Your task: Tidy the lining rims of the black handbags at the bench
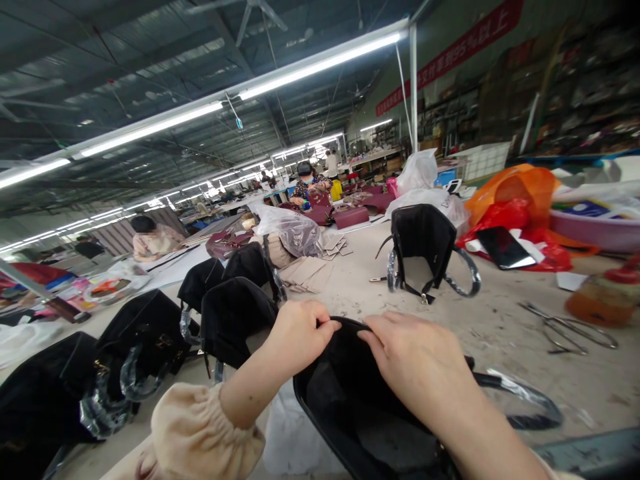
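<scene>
An open black bag [350, 393] stands at the bottom centre, its dark inside facing up. My left hand [303, 333] pinches its far rim between thumb and fingers. Just to the right, my right hand [407, 353] is closed on the same rim, with a short stretch of edge between the two hands. A plastic-wrapped handle [525, 400] sticks out to the right of the bag. White plastic [297, 433] lies under its left side.
Several black bags [235, 313] stand at the left. Another black bag [423, 247] is beyond my hands. Scissors [570, 327], a jar of amber liquid [605, 297] and a black tablet [505, 249] lie right. People [155, 240] work farther back.
</scene>
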Action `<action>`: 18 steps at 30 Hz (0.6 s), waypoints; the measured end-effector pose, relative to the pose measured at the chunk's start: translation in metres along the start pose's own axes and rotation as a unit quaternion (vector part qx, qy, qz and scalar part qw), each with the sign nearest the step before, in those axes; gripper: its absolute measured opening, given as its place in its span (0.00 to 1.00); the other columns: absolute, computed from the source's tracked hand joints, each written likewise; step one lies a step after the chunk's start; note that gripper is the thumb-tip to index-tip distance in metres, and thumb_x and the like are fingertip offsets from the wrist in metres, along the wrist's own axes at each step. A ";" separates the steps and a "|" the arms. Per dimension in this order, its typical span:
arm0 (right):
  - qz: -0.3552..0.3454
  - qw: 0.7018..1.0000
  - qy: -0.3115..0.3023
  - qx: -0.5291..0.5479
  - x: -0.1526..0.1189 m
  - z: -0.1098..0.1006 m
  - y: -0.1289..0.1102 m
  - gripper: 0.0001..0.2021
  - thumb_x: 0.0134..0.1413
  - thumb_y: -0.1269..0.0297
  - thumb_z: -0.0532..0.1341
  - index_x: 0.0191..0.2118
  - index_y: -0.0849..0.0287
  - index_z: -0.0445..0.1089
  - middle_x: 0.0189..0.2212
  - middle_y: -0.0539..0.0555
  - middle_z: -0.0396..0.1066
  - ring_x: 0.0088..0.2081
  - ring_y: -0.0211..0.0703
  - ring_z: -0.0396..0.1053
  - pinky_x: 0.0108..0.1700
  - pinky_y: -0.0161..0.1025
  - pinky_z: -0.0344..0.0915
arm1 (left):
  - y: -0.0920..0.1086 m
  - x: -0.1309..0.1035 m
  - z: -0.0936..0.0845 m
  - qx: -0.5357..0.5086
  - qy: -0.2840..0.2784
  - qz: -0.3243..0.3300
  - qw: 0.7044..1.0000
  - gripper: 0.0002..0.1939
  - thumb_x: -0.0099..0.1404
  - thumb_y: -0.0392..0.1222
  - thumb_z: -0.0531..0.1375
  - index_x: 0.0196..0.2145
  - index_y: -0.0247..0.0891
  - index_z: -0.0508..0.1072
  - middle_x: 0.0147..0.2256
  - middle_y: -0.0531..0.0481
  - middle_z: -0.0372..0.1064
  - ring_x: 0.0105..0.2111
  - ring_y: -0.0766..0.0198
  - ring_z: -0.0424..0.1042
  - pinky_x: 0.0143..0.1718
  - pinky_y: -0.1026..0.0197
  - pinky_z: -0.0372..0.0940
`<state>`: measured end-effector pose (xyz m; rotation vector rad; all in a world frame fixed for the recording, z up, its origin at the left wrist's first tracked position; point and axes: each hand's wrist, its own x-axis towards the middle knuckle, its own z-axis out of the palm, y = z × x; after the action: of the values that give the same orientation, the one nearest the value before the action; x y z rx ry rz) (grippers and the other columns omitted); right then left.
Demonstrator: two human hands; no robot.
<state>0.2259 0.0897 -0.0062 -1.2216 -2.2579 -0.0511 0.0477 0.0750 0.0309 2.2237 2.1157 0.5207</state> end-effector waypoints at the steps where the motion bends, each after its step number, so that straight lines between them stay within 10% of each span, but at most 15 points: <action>1: -0.002 1.000 0.000 -0.001 0.000 0.000 -0.002 0.06 0.56 0.62 0.59 0.30 0.55 0.70 0.24 0.49 0.70 0.25 0.41 0.67 0.25 0.39 0.47 | 0.000 0.000 0.000 0.001 0.000 0.001 1.000 0.12 0.57 0.43 0.60 0.19 0.37 0.72 0.22 0.52 0.70 0.24 0.66 0.67 0.26 0.65 0.57; 18: -0.021 0.998 0.038 0.049 0.009 0.014 -0.016 0.09 0.54 0.69 0.58 0.24 0.56 0.66 0.22 0.48 0.67 0.27 0.40 0.64 0.30 0.40 0.49 | -0.001 -0.009 -0.011 -0.114 -0.016 -0.016 0.993 0.06 0.56 0.42 0.60 0.29 0.37 0.74 0.29 0.51 0.74 0.30 0.63 0.72 0.34 0.63 0.65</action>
<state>0.2026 0.0914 -0.0097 -1.1019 -2.1941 -0.0019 0.0440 0.0638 0.0393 2.0559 1.9619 0.6836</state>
